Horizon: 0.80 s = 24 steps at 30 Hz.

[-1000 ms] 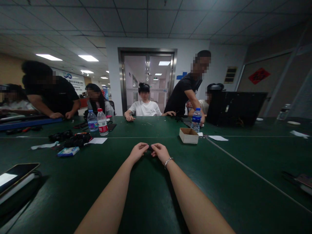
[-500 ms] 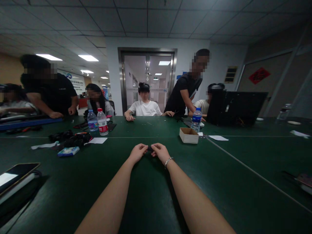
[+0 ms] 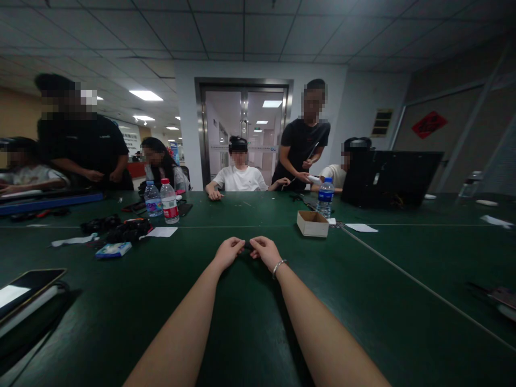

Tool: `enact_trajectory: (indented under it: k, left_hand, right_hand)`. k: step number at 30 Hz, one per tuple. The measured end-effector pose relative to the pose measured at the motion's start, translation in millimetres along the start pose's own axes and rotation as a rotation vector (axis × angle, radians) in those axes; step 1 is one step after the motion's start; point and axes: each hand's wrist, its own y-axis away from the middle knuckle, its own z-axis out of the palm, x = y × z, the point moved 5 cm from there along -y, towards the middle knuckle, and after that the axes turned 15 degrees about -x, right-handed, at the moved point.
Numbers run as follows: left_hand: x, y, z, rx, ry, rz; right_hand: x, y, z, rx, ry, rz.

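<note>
Both my arms stretch out over the dark green table. My left hand and my right hand meet at the middle, fingers curled and pinched on a small dark object held between them just above the tabletop. What that object is I cannot make out. A thin bracelet sits on my right wrist.
A small open cardboard box and a water bottle stand beyond my hands to the right, two more bottles and dark gear to the left. A phone lies near left. Several people sit or stand at the far edge; a laptop is at right.
My hands stay together on the small object. The standing person at the far right straightened up from the table, and the one at the far left stood up too.
</note>
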Motion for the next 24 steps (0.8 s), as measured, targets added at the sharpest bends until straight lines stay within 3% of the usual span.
enact_trajectory:
  k: [6, 19, 24]
  left_hand:
    - [9, 6, 1.4, 0.002, 0.009, -0.005]
    - [19, 12, 0.1, -0.010, 0.082, 0.127]
    - [18, 11, 1.9, 0.013, 0.087, 0.022]
  right_hand:
    - [0, 0, 0, -0.005, -0.008, -0.009]
    - [5, -4, -1, 0.002, -0.037, -0.035]
    - [5, -3, 0, -0.002, -0.049, -0.026]
